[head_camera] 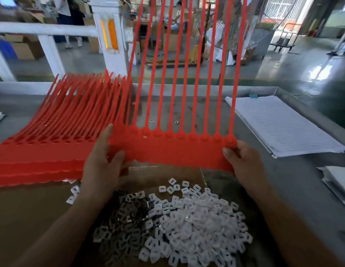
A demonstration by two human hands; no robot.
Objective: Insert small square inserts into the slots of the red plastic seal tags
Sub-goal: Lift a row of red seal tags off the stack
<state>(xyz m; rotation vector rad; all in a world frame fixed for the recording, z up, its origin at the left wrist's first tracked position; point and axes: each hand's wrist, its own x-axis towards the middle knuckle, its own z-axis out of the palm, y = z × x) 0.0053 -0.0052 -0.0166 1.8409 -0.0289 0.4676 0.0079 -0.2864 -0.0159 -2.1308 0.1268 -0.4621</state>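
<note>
I hold a joined strip of red seal tags (173, 151) upright above the table, its long tails pointing up and away. My left hand (104, 160) grips the strip's left end and my right hand (243, 160) grips its right end. A stack of more red tag strips (52, 132) lies flat on the left. Below my hands a heap of small white square inserts (196, 224) rests on a brown cardboard sheet (32, 209), with darker metal-looking inserts (127, 214) mixed in at the heap's left side.
A pad of lined white paper (283, 124) lies at the right of the grey table (302, 189), more white sheets (337, 182) at the far right edge. Two stray inserts (175, 122) sit behind the held strip. A white railing (52, 31) and people stand beyond.
</note>
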